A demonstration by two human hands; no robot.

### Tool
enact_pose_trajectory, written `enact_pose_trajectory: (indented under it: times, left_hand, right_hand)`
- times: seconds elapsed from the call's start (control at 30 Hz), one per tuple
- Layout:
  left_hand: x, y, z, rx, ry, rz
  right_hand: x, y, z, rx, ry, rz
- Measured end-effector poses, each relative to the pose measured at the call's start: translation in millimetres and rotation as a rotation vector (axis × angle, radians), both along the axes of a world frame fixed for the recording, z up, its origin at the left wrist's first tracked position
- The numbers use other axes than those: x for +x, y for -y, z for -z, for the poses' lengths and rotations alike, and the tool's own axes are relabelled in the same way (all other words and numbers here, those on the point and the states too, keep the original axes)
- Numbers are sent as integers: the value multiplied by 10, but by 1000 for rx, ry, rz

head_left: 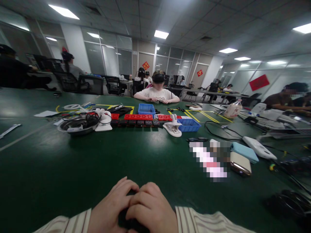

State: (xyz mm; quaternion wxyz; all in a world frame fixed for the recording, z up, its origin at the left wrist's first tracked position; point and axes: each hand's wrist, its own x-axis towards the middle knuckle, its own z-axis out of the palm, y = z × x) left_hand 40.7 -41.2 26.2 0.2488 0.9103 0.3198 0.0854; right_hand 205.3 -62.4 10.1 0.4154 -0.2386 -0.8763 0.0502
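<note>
At the near edge of the green table (102, 161), my left hand (114, 200) and my right hand (152, 207) come together with curled fingers touching. A dark, nearly black object (130, 223) shows in the gaps between them. Its kind is hidden by my fingers and palms. Both cuffs are striped and cream-coloured.
Across the middle stand a metal bowl of cables (70, 129), white clip stands (173, 127), red and black strips (138, 117) and blue bins (189, 125). Power banks (240, 163) and cables lie right. A person (157, 92) sits opposite; others sit around the room.
</note>
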Motion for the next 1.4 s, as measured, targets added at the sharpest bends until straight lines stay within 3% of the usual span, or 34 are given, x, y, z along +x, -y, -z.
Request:
enact_pose_trajectory:
  times: [0.17,0.27,0.47,0.6,0.73,0.87,1.07,1.17,1.27,1.4]
  left_hand:
    - [14,50,-43,23,56,-20]
    - [-16,68,6,47,108,-46]
    - [-59,91,107,177,106,-37]
    - [-17,127,77,204,123,-88]
    - [-3,112,32,154,61,-82]
    - [-9,77,28,118,29,-63]
    - [31,48,38,83,38,-28]
    - [23,43,25,52,69,-3]
    - [-15,53,51,66,98,-4]
    - [-61,87,132,160,86,-28]
  right_hand:
    - [19,-53,107,61,83,-154]
    - [19,-37,69,111,107,-187]
    - [-6,99,-162,-5,-56,67]
    - [-80,106,-57,-94,-208,226]
    - [-110,67,93,-102,-129,308]
    - [-49,41,52,-83,-4,242]
    - [6,-15,-81,57,41,-67]
    - [-6,-28,-56,135,8,-132]
    - [-14,9,-74,139,-14,-139]
    - [-3,91,-169,-4,-24,23]
